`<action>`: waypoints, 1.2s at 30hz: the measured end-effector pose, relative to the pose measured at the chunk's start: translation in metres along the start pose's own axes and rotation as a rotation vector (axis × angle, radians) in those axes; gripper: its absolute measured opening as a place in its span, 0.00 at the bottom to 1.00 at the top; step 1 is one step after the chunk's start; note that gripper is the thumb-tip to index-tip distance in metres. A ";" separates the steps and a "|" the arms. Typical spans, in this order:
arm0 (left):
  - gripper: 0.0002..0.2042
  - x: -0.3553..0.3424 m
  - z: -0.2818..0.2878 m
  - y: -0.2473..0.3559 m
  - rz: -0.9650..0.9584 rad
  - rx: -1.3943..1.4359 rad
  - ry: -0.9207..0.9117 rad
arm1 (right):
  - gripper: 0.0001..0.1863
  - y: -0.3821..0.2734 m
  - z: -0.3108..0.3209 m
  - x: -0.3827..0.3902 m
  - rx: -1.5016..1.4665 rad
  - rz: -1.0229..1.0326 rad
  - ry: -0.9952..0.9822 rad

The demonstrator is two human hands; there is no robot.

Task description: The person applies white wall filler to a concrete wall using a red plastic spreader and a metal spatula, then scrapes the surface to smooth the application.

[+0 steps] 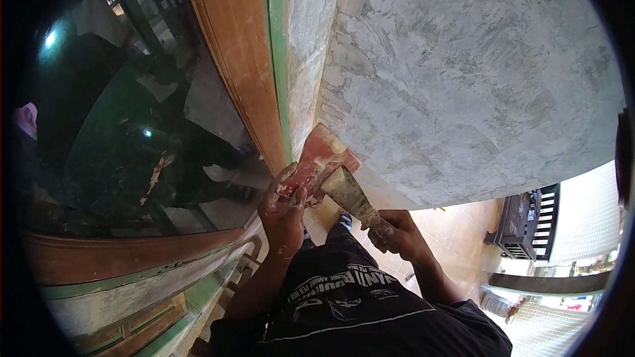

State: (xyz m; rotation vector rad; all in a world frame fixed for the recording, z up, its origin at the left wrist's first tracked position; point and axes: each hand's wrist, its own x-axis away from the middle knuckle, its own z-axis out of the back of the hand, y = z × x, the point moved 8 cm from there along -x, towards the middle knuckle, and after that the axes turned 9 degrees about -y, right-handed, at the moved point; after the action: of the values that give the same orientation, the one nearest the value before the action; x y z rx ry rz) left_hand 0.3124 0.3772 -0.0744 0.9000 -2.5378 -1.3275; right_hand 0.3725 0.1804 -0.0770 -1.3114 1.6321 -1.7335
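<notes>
Right hand (400, 235) gripping putty knife (347, 192), left hand (283, 208) holding red board (319, 157)

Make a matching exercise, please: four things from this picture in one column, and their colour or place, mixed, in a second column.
Things:
1. flat board
2. putty knife
3. wall
4. window frame

Descriptions:
a. grey, patchy plaster
b. brown wood, beside dark glass
c. red, in the left hand
d. smeared blade, in the right hand

Pairs: 1-c, 2-d, 3-a, 4-b
</notes>
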 end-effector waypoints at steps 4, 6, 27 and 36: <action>0.18 0.006 0.008 0.000 -0.074 -0.050 0.046 | 0.21 0.001 0.005 0.001 -0.047 0.020 0.054; 0.16 0.007 0.007 0.010 -0.095 -0.087 0.053 | 0.23 0.001 0.010 0.002 -0.027 0.030 0.090; 0.14 0.028 0.010 0.023 -0.174 -0.394 -0.010 | 0.20 -0.012 -0.010 -0.009 0.070 0.064 0.070; 0.13 0.021 -0.004 0.048 -0.209 -0.755 -0.178 | 0.24 -0.006 -0.020 -0.014 0.013 0.069 0.035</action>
State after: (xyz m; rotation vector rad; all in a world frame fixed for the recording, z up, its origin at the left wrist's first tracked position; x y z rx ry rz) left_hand 0.2752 0.3834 -0.0373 0.9020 -1.7894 -2.2723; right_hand 0.3642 0.2045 -0.0732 -1.2112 1.6619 -1.7329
